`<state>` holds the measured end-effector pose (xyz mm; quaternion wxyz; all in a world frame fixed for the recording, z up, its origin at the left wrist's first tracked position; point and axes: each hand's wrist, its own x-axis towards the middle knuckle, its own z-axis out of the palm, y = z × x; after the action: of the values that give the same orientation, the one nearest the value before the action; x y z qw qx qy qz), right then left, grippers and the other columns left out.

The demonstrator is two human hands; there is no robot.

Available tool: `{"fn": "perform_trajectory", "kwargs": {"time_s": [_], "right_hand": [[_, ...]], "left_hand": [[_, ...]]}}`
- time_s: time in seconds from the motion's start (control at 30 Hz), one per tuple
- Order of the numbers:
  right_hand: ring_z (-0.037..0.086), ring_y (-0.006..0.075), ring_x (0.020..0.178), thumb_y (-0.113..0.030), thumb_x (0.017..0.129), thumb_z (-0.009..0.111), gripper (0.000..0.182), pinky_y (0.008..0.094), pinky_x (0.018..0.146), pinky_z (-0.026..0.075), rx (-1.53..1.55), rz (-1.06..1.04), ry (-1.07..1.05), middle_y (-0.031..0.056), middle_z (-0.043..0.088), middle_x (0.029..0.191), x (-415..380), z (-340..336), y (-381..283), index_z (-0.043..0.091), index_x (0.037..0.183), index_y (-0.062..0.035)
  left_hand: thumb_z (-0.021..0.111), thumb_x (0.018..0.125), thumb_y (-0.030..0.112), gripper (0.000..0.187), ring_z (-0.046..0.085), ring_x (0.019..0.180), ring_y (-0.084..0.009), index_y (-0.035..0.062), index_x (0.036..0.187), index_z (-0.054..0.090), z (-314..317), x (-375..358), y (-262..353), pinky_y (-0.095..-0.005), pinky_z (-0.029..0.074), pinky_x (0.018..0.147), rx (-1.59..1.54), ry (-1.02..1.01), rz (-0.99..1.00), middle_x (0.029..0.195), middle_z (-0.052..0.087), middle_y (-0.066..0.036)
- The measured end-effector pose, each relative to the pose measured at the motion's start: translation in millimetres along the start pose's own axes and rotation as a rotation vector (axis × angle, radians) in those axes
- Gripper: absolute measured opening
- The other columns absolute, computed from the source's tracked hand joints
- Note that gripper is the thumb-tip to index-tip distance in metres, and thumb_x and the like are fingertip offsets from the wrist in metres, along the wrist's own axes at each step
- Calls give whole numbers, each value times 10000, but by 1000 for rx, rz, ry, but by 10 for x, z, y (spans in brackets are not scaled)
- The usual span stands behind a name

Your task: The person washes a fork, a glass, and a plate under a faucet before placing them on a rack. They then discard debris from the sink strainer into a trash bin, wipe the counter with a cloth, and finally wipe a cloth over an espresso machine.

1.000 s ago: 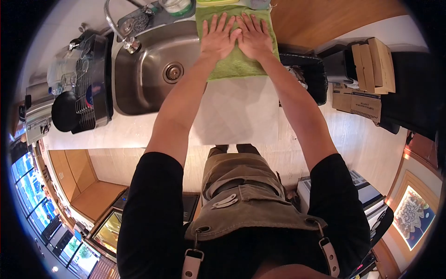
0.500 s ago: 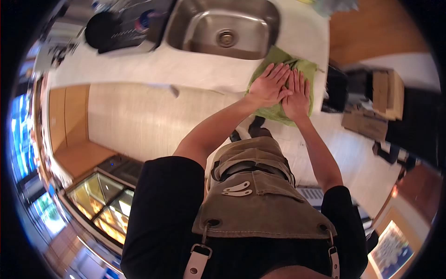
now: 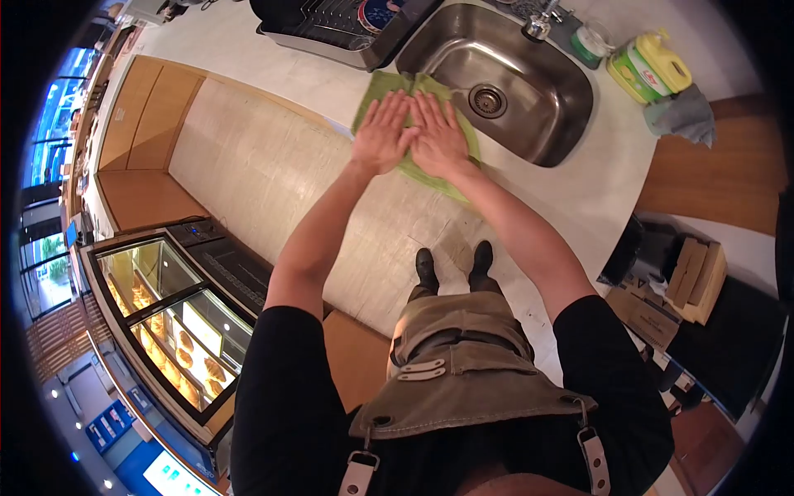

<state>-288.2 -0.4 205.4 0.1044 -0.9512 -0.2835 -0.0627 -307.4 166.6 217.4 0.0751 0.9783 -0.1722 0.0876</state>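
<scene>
A green cloth (image 3: pixel 463 136) is spread over the counter's front edge, just in front of the metal sink (image 3: pixel 529 124). My left hand (image 3: pixel 380 136) lies flat on its left part, fingers stretched out. Beside it my right hand (image 3: pixel 438 136) presses flat on the same cloth, the thumbs touching or nearly so. Neither hand is wrapped around anything. Part of the cloth hangs down past the counter edge below my right wrist.
Left of the sink stands a black dish rack (image 3: pixel 331 33) holding a plate. A faucet (image 3: pixel 538 25), a yellow-green jug (image 3: pixel 649 66) and a grey cloth (image 3: pixel 682 116) are behind and right. Cardboard boxes (image 3: pixel 645 318) sit lower right; a pastry display case (image 3: pixel 174 314) is lower left.
Both hands have slid the green cloth left along the counter edge, from the sink's right corner to its left front side. The camera view has turned as well.
</scene>
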Motion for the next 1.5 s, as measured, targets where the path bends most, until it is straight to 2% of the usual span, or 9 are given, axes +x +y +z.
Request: {"fn": "perform_trajectory", "kwargs": {"time_s": [0.2,0.5,0.63,0.8,1.03,1.27,1.37,1.47,1.5], "right_hand": [[149,253,1529,-364,1007,266,640,472,1235,36,0,-120,-11,88,226,1643,603,155,-287,242,1567,-55],[172,237,1525,-364,1003,261,637,480,1235,49,42,-177,-12,81,241,1640,631,151,-229,265,1559,-53],[171,236,1525,-357,1011,265,623,473,1239,52,111,-182,-5,85,246,1638,70,-15,125,275,1554,-52],[189,250,1521,-353,1003,317,626,492,1237,57,111,-134,4,95,272,1626,-1155,-527,982,301,1544,-37],[263,280,1489,-304,958,465,635,503,1218,131,83,242,-98,114,342,1587,-3067,-1373,2132,356,1515,-19],[299,275,1471,-296,960,461,591,495,1215,153,-76,359,123,115,367,1570,-2665,-1255,3048,404,1496,-54],[326,293,1454,-271,980,463,536,500,1202,203,-126,408,276,140,397,1545,-2291,-1019,3626,440,1472,-60],[323,291,1459,-201,996,489,501,482,1205,219,283,434,200,118,356,1575,-2256,-1116,4075,426,1480,-87],[344,298,1445,-168,993,521,457,472,1193,258,511,480,296,117,391,1553,-2375,-1257,4091,474,1439,-82]], "left_hand": [[302,1049,428,615,220,1500,-321,52,1535,312,0,-30,-544,-463,157,1223,27,40,-158,1605,280,-158],[223,1046,479,657,141,1515,-366,80,1566,245,96,-11,-393,-513,83,1226,47,-5,-370,1630,209,-168],[259,1036,466,684,139,1513,-382,19,1553,243,89,-30,240,-526,72,1225,68,-48,-293,1626,206,-187],[347,993,478,754,151,1507,-405,-61,1516,282,179,28,1605,-534,76,1224,20,-72,-94,1609,231,-227],[391,992,545,790,220,1472,-450,-87,1466,362,250,370,3830,-565,148,1202,-248,-143,205,1566,283,-278],[323,1010,553,784,217,1490,-379,-50,1510,305,774,1529,3984,-525,118,1220,-107,-20,390,1584,288,-225],[292,1005,563,760,160,1509,-372,26,1542,291,1075,2227,3942,-516,78,1229,-105,-33,422,1616,248,-177],[413,1000,456,655,199,1492,-388,52,1513,355,1070,2432,4094,-564,97,1212,-180,45,306,1596,287,-164],[458,991,411,623,213,1484,-394,53,1496,379,857,2305,4265,-586,102,1203,-164,106,240,1586,302,-164]]}}
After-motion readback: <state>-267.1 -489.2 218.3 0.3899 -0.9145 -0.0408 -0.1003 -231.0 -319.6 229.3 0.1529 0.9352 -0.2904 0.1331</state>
